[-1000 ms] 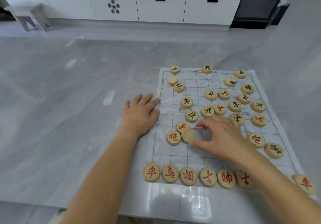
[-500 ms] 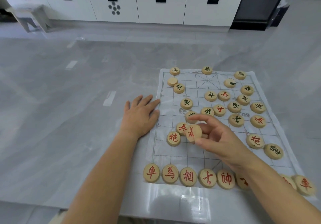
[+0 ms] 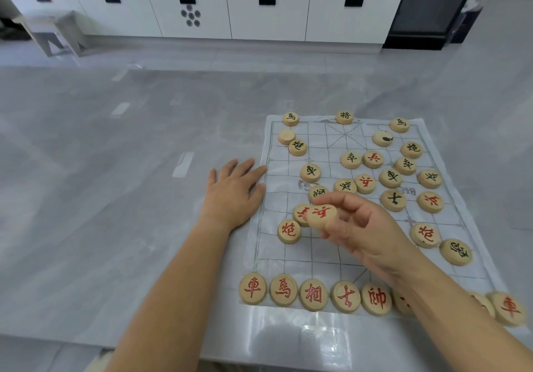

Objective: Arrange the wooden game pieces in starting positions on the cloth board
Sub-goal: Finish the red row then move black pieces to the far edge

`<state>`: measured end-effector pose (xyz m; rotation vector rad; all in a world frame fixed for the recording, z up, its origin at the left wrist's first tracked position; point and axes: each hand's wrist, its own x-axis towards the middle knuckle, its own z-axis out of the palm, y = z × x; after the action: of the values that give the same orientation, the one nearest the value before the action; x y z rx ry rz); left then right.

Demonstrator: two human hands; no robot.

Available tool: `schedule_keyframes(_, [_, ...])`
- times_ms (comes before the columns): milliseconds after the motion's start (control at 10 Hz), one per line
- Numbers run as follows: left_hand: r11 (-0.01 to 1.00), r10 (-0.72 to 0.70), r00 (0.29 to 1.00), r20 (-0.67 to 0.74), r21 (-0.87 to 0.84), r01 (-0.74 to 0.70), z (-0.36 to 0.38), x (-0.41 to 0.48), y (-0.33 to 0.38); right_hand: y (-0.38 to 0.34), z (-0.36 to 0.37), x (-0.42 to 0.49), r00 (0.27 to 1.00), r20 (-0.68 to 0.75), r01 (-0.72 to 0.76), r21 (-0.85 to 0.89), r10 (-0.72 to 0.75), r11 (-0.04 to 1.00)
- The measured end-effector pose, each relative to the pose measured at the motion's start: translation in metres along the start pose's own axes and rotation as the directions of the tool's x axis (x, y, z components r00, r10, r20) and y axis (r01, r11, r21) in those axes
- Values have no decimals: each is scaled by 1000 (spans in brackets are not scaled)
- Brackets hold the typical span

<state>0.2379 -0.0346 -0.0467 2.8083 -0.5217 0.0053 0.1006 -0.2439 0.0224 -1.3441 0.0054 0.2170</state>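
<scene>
A white cloth board [image 3: 300, 259] with a printed grid lies on the grey table. Round wooden pieces with red or black characters are scattered over it. Several red pieces [image 3: 313, 296] stand in a row along the near edge. My right hand [image 3: 359, 227] pinches a red-marked piece [image 3: 322, 216] between thumb and fingers, lifted over the board's left half, red face up. Just beneath it lie another red piece [image 3: 300, 213] and a red cannon piece [image 3: 288, 231]. My left hand [image 3: 235, 191] rests flat on the table, its fingertips at the cloth's left edge.
The grey table [image 3: 115, 198] stretches wide to the left of the cloth. Its near edge runs close below the red row. White cabinets [image 3: 268, 16] line the far wall, and a grey stool [image 3: 54, 32] stands at the back left.
My right hand picked a face-down piece up off the board, turned it over so its red character shows, and raised it slightly. My left hand stayed put.
</scene>
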Motion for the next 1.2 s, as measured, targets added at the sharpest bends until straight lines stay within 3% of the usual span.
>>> schedule_keyframes(200, [1000,2,1000,-3,0,-2,0,0,0,-1,8,7,990,-14,-127,334,139,934])
schedule_keyframes(400, [1000,7,1000,-4,1,-7,1,0,-1,0,12,14,977,-33,-177,438,212,882])
schedule_keyframes(700, [1000,3,1000,4,7,-3,-1,1,0,-1,6,9,992,-48,-101,232,116,967])
schedule_keyframes(800, [1000,6,1000,2,2,-6,0,1,0,-3,6,8,998,-43,-36,24,37,999])
schedule_keyframes(1000, [1000,3,1000,1,0,-3,-1,-1,-1,0,7,19,995,-91,7,-344,-40,939])
schedule_keyframes(1200, [980,-18,996,-87,-198,1,-7,-6,-1,5,20,39,997,-51,14,-601,-55,799])
